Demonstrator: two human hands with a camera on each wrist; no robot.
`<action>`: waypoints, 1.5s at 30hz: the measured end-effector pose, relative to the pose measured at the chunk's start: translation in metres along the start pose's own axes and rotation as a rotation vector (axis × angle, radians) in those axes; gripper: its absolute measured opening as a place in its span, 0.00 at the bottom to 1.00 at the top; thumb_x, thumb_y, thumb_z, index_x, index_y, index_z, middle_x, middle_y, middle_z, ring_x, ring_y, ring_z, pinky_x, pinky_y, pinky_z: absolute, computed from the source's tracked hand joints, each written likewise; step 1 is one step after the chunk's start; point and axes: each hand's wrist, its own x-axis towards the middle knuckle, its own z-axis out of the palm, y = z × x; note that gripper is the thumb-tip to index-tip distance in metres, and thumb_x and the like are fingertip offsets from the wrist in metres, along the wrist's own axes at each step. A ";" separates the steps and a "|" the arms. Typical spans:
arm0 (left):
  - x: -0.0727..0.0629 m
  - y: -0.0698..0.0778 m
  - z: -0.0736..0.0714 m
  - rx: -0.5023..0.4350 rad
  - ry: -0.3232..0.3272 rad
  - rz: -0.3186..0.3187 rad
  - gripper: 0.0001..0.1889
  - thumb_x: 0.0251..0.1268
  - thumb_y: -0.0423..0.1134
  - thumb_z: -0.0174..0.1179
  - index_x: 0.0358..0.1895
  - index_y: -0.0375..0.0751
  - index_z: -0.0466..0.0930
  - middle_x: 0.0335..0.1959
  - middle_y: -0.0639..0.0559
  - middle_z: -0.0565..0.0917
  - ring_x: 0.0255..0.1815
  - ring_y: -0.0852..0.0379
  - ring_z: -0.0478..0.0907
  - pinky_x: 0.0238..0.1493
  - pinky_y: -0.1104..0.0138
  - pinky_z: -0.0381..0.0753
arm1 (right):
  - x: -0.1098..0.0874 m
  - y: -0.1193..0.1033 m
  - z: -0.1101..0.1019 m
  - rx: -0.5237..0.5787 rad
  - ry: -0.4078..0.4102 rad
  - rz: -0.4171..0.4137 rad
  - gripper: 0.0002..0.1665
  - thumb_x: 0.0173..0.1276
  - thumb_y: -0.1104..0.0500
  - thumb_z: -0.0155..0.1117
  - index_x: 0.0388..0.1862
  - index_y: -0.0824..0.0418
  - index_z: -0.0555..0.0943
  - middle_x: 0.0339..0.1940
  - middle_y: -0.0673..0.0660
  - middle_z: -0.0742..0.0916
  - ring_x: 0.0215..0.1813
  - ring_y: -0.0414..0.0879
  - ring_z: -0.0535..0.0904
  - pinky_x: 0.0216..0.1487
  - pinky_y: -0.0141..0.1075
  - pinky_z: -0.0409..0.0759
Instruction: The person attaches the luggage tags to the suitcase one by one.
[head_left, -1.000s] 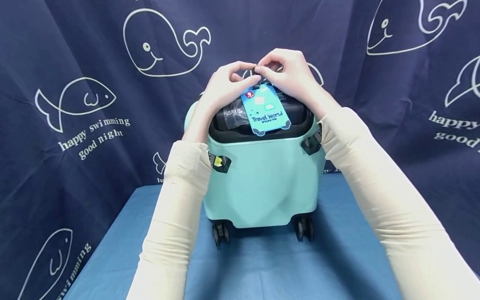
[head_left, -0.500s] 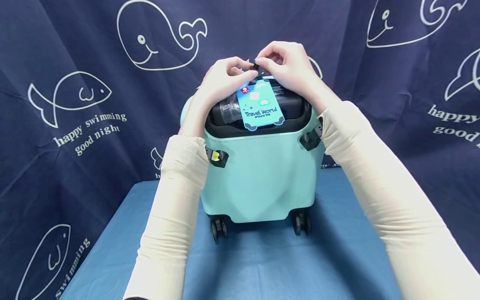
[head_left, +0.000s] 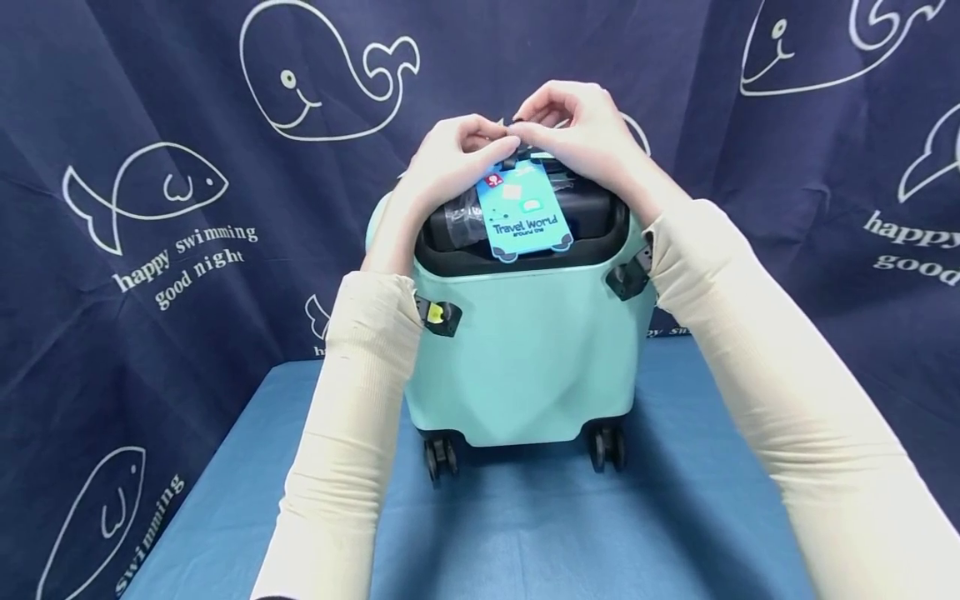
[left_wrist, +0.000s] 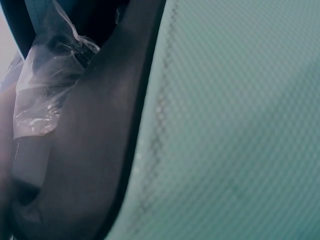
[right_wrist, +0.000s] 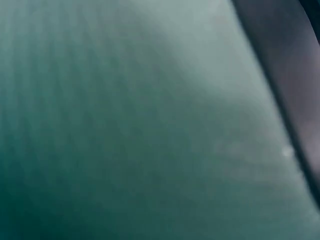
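A mint-green suitcase (head_left: pixel 525 358) stands upright on its wheels in the head view. From its black top hangs a blue luggage tag (head_left: pixel 525 217) printed "Travel World". At the tag's upper end, my left hand (head_left: pixel 453 162) pinches the dark tag strap (head_left: pixel 509 163) between thumb and curled fingers. My right hand (head_left: pixel 581 133) meets it from the other side, its thumb and fingers also pinching the strap, most of which the fingertips hide. Both wrist views show mainly the suitcase shell (left_wrist: pixel 235 120), close up and blurred in the right one.
Clear plastic wrap (head_left: pixel 465 221) covers part of the suitcase's black handle (head_left: pixel 588 212). Black wheels (head_left: pixel 607 448) rest on a blue-covered table (head_left: pixel 517 533). A navy curtain (head_left: pixel 465 50) with whale drawings hangs behind. Wrist cameras (head_left: pixel 441 317) sit at both cuffs.
The suitcase and hands sit slightly higher in the view than one second ago. A dark strap end visible between the fingertips half a second ago is now covered by my right thumb.
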 end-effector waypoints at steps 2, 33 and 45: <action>-0.001 -0.001 0.002 -0.009 0.001 0.004 0.20 0.62 0.53 0.58 0.54 0.47 0.78 0.43 0.52 0.85 0.41 0.64 0.77 0.48 0.74 0.69 | 0.001 0.001 -0.002 0.007 -0.022 0.015 0.12 0.62 0.53 0.65 0.39 0.60 0.83 0.27 0.42 0.82 0.32 0.39 0.75 0.40 0.26 0.69; 0.000 0.000 0.001 0.035 0.016 0.038 0.18 0.65 0.52 0.55 0.53 0.48 0.76 0.42 0.54 0.86 0.42 0.66 0.77 0.49 0.74 0.67 | 0.001 -0.003 0.006 0.086 0.060 -0.037 0.05 0.64 0.57 0.63 0.36 0.56 0.77 0.28 0.43 0.79 0.30 0.37 0.73 0.37 0.27 0.67; -0.001 -0.001 0.000 0.035 0.007 0.047 0.18 0.65 0.48 0.57 0.55 0.48 0.76 0.44 0.52 0.85 0.42 0.68 0.77 0.50 0.75 0.67 | 0.001 -0.004 0.008 0.015 0.019 0.013 0.09 0.66 0.57 0.61 0.41 0.61 0.79 0.28 0.43 0.78 0.30 0.36 0.72 0.37 0.27 0.66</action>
